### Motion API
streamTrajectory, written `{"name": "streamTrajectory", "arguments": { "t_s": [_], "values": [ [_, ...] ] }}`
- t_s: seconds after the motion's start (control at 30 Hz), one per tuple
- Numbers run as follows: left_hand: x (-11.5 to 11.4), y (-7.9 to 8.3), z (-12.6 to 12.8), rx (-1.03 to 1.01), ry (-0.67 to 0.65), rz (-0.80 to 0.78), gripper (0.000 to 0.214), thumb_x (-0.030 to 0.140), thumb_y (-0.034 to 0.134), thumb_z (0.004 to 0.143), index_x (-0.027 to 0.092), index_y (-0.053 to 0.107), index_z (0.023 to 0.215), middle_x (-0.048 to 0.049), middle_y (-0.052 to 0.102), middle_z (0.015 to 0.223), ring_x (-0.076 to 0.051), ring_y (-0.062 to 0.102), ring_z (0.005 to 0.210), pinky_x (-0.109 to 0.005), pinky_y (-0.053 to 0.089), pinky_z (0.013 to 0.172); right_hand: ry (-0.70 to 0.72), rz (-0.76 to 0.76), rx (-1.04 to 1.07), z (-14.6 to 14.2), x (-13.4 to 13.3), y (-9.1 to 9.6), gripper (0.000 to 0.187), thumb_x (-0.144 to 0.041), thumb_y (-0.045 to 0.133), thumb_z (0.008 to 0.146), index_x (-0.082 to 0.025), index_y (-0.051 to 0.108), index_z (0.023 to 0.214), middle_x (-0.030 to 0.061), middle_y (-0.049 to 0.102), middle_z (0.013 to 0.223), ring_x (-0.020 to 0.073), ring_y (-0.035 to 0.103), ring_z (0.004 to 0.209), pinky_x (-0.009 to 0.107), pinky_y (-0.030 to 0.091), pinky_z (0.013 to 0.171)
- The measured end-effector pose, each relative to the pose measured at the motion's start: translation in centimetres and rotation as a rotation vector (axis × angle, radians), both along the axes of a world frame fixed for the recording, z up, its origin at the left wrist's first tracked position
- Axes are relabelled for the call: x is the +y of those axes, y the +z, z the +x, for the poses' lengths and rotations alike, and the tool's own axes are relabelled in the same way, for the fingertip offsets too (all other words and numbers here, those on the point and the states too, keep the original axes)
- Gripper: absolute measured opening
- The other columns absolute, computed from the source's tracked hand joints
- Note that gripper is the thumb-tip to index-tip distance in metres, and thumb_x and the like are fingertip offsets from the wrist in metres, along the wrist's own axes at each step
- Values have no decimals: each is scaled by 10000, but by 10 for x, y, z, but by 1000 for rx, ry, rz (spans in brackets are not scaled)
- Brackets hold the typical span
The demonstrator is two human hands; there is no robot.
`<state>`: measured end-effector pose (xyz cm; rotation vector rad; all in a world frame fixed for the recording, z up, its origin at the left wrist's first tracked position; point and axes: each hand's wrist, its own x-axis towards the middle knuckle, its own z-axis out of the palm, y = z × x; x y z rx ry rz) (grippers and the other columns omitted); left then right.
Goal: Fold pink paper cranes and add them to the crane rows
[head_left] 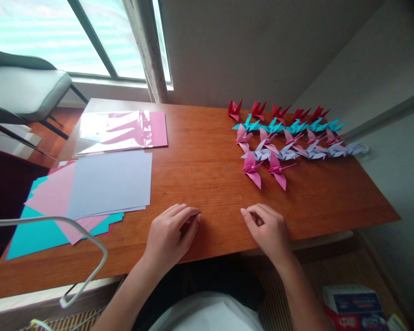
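One printed box (353, 305) sits on the floor by the front edge of the bench (200, 161), toward the right. A white cable (89, 224) loops across the front left corner, blocking part of the sheets behind it. At the front edge, the left hand (172, 230) and right hand (267, 232) are well apart, fingers loosely curled, with thumb tips close to forefingers; nothing shows in either grasp, and whether the tips meet I cannot tell. Left of the left hand, loose paper sheets (110, 181) in lavender, pink, turquoise and red overlap too much to count. Beyond the right hand, two magenta cranes (251, 171) stand toward the right end. Behind them come rows of lavender cranes (286, 152), seemingly five, five pale pink cranes (243, 138), five turquoise cranes (275, 126) and, along the back edge, five red cranes (234, 110). One clear-wrapped pack (158, 129) of magenta paper lies near the back left corner. Past the left edge stands a chair (24, 87), before a window (55, 41) with one curtain (146, 46).
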<state>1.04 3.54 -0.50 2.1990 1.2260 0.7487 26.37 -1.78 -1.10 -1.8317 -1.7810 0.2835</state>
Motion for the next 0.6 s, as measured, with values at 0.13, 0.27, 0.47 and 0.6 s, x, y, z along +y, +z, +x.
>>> {"name": "streamTrajectory", "arguments": {
  "t_s": [0.13,0.27,0.47,0.6],
  "values": [
    [-3,1,1,-1,17,-38,144,237,549,972,215,675,908,-13,699,816,-159,629,752,-273,458,693,100,-50,0,-26,13,2,325,-310,568,968,-206,534,662,-32,513,606,127,488,604,269,316,629],
    [-3,2,3,11,4,-58,165,221,526,976,220,671,897,-13,697,806,-159,609,745,-282,445,689,66,-57,-43,-36,27,0,327,-346,573,961,-213,532,666,-44,521,592,118,486,566,271,286,596],
    [-5,4,4,48,9,-40,168,216,524,966,221,644,848,-13,696,783,-156,585,697,-289,419,643,2,-27,-170,-45,32,-5,359,-404,532,971,-222,518,662,-34,568,568,134,530,544,284,249,571],
    [6,15,2,145,-34,-44,144,197,542,944,233,655,862,-12,699,813,-163,623,729,-282,440,633,-18,28,-232,-49,35,-11,390,-450,503,972,-227,507,651,-27,577,541,137,519,489,292,206,527]
  ]
}}
